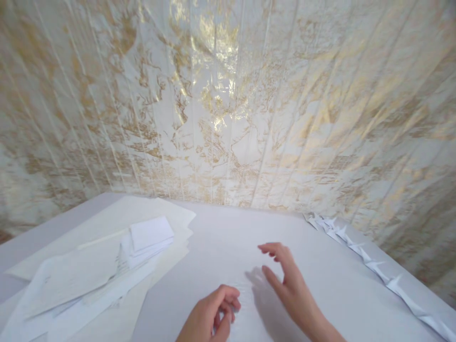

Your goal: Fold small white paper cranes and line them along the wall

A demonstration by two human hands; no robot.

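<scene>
Head view of a smooth, matte white bench, set against a pleated white wall covering with shiny gold figures.

Left hand: low at the near side, fingers loosely curled inward; contents of the curl, if any, impossible to tell. Right hand: raised above the bench, soft grey shadow alongside, thumb and fingertips parted, nothing visible between. Hands apart from each other, with faint pale ridged marks in the gap, just beside the left fingers; too indistinct to tell thin paper from surface texture.

Left of the left hand and farther out: broad, flat cream paper sheets with a stepped, jagged right edge. On top, overlapping loose white paper sheets, long axis slanting from near left toward far centre; at the far end, a small rectangular stack of white paper. Left hand nearer to this pile, without contact.

Right of the right hand: a row of folded white paper pieces with pointed tips, long axis diagonal along the bench's right border, from far edge to near right corner. Right hand nearer to this row, well apart.

Writing: faint dark marks on some loose sheets, illegible. Brands and labels: none readable.
</scene>
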